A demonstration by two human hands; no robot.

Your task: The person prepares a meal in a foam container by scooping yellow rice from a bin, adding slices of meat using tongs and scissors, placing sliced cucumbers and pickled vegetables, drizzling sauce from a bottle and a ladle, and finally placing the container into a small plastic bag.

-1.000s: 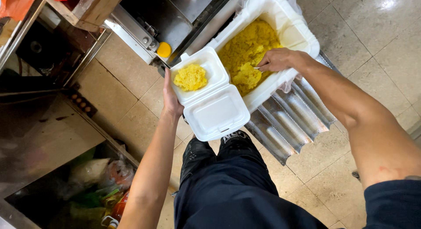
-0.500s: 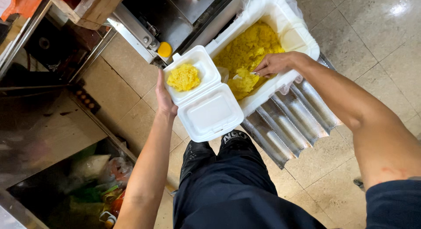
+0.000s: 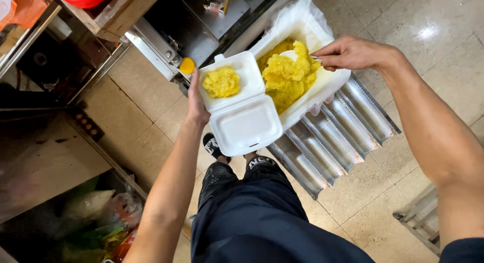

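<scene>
My left hand (image 3: 195,103) grips the left edge of an open white foam clamshell box (image 3: 242,112). Its upper half holds a mound of yellow rice (image 3: 221,81), and the lid half hangs empty below. My right hand (image 3: 353,52) holds a white scoop (image 3: 291,55) heaped with yellow rice, raised just right of the box. Behind it stands a large white foam tub (image 3: 307,26) lined with plastic and filled with the same yellow rice (image 3: 285,89).
A corrugated metal tray (image 3: 333,132) lies under the tub. A metal counter with a yellow knob (image 3: 187,65) stands behind the box. A lower shelf at the left holds bagged goods (image 3: 96,217). My dark trousers and shoes (image 3: 254,165) are on the tiled floor.
My right hand has lifted the scoop out of the tub with a heap of yellow rice and brought it towards the box. The box stays held in my left hand.
</scene>
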